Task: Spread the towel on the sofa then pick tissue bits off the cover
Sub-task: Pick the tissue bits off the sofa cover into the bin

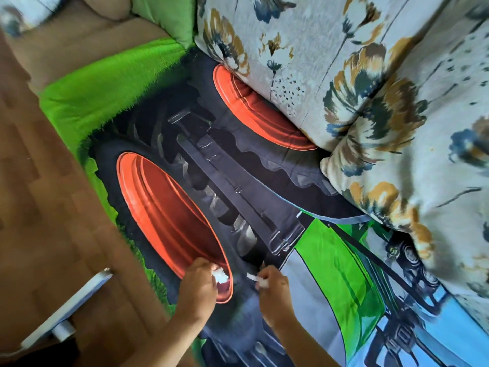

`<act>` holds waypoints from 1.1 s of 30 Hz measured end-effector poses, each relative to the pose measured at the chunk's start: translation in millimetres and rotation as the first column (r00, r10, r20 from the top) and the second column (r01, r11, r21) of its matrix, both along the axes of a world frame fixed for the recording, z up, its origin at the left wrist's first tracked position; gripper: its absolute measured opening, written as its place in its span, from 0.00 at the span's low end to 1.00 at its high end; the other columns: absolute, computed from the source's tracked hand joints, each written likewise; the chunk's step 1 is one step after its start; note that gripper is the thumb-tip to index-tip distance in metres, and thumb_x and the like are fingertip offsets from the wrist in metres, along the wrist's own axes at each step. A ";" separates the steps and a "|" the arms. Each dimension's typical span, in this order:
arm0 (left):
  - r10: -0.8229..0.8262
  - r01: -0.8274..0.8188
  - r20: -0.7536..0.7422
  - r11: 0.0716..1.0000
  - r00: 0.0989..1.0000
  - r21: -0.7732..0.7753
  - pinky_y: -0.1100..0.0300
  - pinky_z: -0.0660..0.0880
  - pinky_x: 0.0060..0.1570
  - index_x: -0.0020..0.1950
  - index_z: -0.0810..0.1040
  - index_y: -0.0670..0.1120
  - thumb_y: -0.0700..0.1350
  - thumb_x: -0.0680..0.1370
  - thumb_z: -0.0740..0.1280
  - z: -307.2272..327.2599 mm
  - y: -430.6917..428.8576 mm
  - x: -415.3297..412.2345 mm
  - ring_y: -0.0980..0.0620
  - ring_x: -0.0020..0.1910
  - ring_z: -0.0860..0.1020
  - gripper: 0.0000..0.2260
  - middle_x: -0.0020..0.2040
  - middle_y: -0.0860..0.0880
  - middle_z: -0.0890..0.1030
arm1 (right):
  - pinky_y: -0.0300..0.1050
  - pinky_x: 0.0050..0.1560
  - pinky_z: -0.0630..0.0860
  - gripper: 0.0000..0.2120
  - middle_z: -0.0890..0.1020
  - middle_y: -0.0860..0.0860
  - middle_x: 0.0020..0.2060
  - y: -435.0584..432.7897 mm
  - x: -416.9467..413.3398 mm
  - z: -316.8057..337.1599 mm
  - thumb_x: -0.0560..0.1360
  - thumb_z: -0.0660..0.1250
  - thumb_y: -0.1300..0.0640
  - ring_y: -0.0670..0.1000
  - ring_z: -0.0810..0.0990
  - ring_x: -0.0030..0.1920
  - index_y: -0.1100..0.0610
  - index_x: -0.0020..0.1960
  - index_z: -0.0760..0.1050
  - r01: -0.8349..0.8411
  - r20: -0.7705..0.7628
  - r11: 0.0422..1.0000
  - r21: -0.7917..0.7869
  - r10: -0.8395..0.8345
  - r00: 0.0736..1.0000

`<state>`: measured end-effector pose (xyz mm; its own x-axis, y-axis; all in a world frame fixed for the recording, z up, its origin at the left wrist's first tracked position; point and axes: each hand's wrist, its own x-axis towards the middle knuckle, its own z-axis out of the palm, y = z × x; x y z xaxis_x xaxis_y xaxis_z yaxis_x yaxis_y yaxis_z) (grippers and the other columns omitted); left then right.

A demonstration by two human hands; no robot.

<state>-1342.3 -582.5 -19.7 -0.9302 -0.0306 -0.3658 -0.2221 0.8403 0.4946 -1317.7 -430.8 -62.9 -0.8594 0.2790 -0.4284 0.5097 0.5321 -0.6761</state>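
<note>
A towel point(264, 197) printed with a green tractor and orange wheels lies spread flat over the sofa seat. My left hand point(198, 287) rests on the printed orange wheel near the seat's front edge, fingers closed on a small wad of white tissue bits point(221, 274). Just to its right, my right hand point(274, 286) pinches another white tissue bit point(258, 279) against the dark part of the print. Both forearms come in from the bottom of the view.
Two floral cushions point(344, 83) lean along the sofa back at the right. Brown wooden floor point(53, 207) runs down the left. A white and grey object point(63, 311) stands on the floor at the lower left. A tan armrest point(79, 38) sits top left.
</note>
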 end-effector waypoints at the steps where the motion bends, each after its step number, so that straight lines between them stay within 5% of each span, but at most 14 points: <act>1: 0.022 -0.022 0.005 0.999 1.000 0.033 0.56 0.72 0.52 0.49 0.82 0.40 0.30 0.71 0.61 1.2 -2.2 -0.4 0.45 0.50 0.79 0.13 0.48 0.43 0.80 | 0.50 0.37 0.67 0.12 0.79 0.61 0.36 1.8 1.3 1.2 0.67 0.57 0.74 0.59 0.75 0.40 0.60 0.39 0.74 0.039 0.020 0.999 0.012 -0.039 0.999; 5: 0.178 -0.175 -0.005 0.969 0.984 0.177 0.71 0.68 0.50 0.50 0.81 0.36 0.28 0.72 0.62 21.3 -12.9 -0.8 0.48 0.47 0.79 0.12 0.50 0.43 0.81 | 0.39 0.28 0.64 0.11 0.77 0.56 0.31 11.2 4.2 15.6 0.69 0.61 0.71 0.57 0.74 0.33 0.57 0.36 0.72 0.173 0.052 0.985 -0.021 -0.172 0.984; 8: 0.350 -0.329 -0.021 0.896 0.936 0.300 0.62 0.76 0.54 0.52 0.81 0.37 0.30 0.73 0.62 40.9 -21.9 -7.5 0.50 0.45 0.80 0.11 0.50 0.46 0.82 | 0.38 0.25 0.67 0.09 0.75 0.51 0.27 15.7 -11.2 35.1 0.72 0.63 0.66 0.51 0.71 0.27 0.56 0.35 0.72 0.263 0.044 0.958 -0.112 -0.260 0.965; 12: 0.583 -0.536 0.078 0.676 0.809 0.505 0.62 0.80 0.37 0.43 0.83 0.44 0.32 0.73 0.62 77.2 -44.2 -25.5 0.57 0.28 0.80 0.12 0.38 0.46 0.83 | 0.39 0.27 0.67 0.06 0.73 0.49 0.26 10.2 -49.3 85.1 0.73 0.63 0.64 0.50 0.69 0.29 0.59 0.39 0.75 0.226 -0.083 0.952 -0.205 -0.247 0.965; 16: 0.611 -0.509 0.056 0.602 0.790 0.616 0.59 0.79 0.39 0.46 0.83 0.40 0.31 0.72 0.62 127.6 -75.6 -33.3 0.52 0.32 0.80 0.12 0.43 0.42 0.84 | 0.27 0.23 0.66 0.03 0.75 0.47 0.28 -16.9 -83.4 155.9 0.74 0.64 0.62 0.45 0.72 0.29 0.59 0.42 0.76 0.103 -0.253 0.965 -0.242 -0.165 0.953; 18: 0.644 -0.503 0.010 0.588 0.765 0.633 0.57 0.78 0.39 0.45 0.84 0.41 0.31 0.72 0.61 151.7 -89.4 -30.1 0.52 0.32 0.80 0.13 0.37 0.48 0.85 | 0.26 0.21 0.65 0.04 0.74 0.48 0.29 -37.4 -91.9 186.3 0.74 0.63 0.62 0.44 0.71 0.28 0.59 0.42 0.75 0.048 -0.293 0.962 -0.268 -0.129 0.948; 21: 0.707 -0.494 -0.037 0.529 0.706 0.690 0.70 0.76 0.29 0.42 0.83 0.44 0.28 0.71 0.59 184.4 -109.4 -20.1 0.61 0.25 0.78 0.16 0.26 0.59 0.82 | 0.26 0.20 0.64 0.05 0.74 0.49 0.29 -73.3 -97.0 218.5 0.75 0.62 0.62 0.43 0.71 0.26 0.62 0.43 0.75 -0.033 -0.318 0.950 -0.310 -0.071 0.945; 27: 0.820 -0.569 -0.050 0.438 0.571 0.696 0.76 0.68 0.25 0.46 0.82 0.38 0.29 0.72 0.62 215.6 -154.2 9.2 0.62 0.28 0.76 0.11 0.32 0.52 0.82 | 0.41 0.30 0.68 0.04 0.74 0.51 0.31 -154.4 -82.4 236.4 0.75 0.62 0.62 0.48 0.70 0.30 0.61 0.42 0.75 -0.184 -0.299 0.926 -0.330 0.082 0.951; 29: 0.843 -0.597 -0.003 0.383 0.537 0.704 0.72 0.71 0.25 0.48 0.83 0.38 0.31 0.72 0.62 218.7 -185.8 23.8 0.61 0.29 0.77 0.11 0.37 0.47 0.83 | 0.39 0.29 0.68 0.07 0.73 0.53 0.29 -199.4 -75.6 237.9 0.75 0.62 0.62 0.48 0.69 0.29 0.64 0.41 0.74 -0.261 -0.304 0.905 -0.336 0.158 0.940; 33: 0.914 -0.685 0.075 0.241 0.398 0.688 0.52 0.80 0.45 0.46 0.84 0.44 0.33 0.72 0.65 210.2 -273.1 45.3 0.51 0.40 0.82 0.11 0.44 0.45 0.85 | 0.32 0.27 0.65 0.06 0.73 0.49 0.29 -309.9 -64.1 239.3 0.74 0.63 0.61 0.47 0.70 0.30 0.58 0.39 0.74 -0.441 -0.361 0.841 -0.312 0.325 0.874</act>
<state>-1296.9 -855.6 190.5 -0.5726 -0.7389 -0.3552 -0.3616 -0.1613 0.9183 -1381.8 -740.7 176.4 -0.9611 -0.2295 -0.1535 0.0741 0.3211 -0.9441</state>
